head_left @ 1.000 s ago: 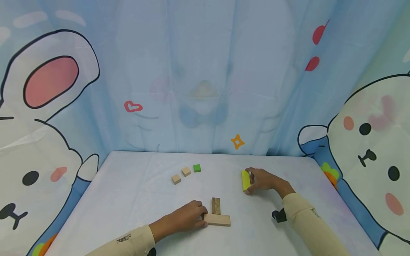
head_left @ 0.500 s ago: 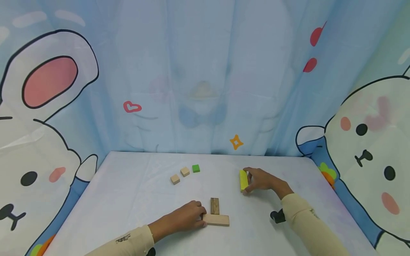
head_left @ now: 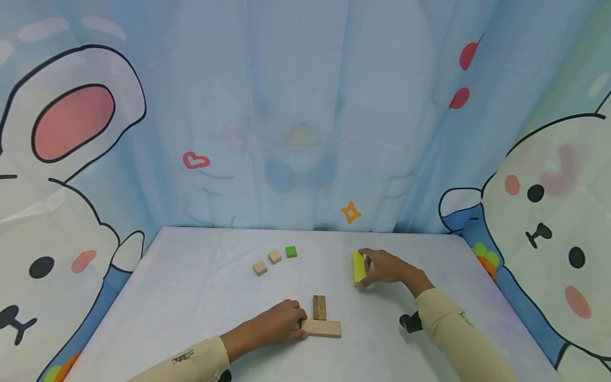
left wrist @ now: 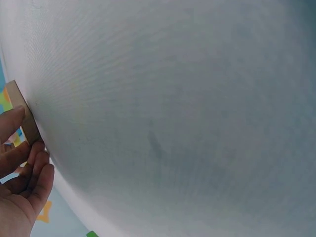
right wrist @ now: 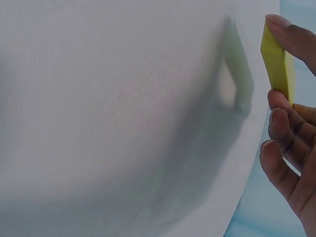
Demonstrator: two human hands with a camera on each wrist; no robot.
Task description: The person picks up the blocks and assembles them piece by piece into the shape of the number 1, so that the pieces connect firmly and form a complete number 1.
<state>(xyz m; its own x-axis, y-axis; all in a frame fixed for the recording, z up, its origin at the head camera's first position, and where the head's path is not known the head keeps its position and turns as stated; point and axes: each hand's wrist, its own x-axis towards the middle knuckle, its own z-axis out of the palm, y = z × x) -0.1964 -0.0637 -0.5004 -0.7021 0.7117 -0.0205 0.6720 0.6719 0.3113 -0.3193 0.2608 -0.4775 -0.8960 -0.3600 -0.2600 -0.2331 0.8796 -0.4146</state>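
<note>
In the head view my left hand [head_left: 281, 323] pinches the left end of a plain wooden block [head_left: 324, 328] lying crosswise on the white table. A darker brown wooden block [head_left: 319, 307] touches its far side and points away from me. My right hand [head_left: 386, 266] holds a yellow block [head_left: 359, 267] by its two ends, thumb at one and fingers at the other. From the right wrist view, the yellow block [right wrist: 276, 61] hangs above the tabletop, its shadow apart from it. The left wrist view shows fingertips on the plain block [left wrist: 23, 111].
Towards the back of the white table [head_left: 200, 297] lie two small plain wooden cubes, one nearer [head_left: 260, 268] and one farther [head_left: 275, 257]. Beside them sits a green cube [head_left: 291, 252]. A blue cartoon curtain [head_left: 300, 106] hangs behind the table.
My right hand has moved a little to the left with the yellow block. My left hand and the two wooden blocks stay in place; the whole head view has shifted slightly.
</note>
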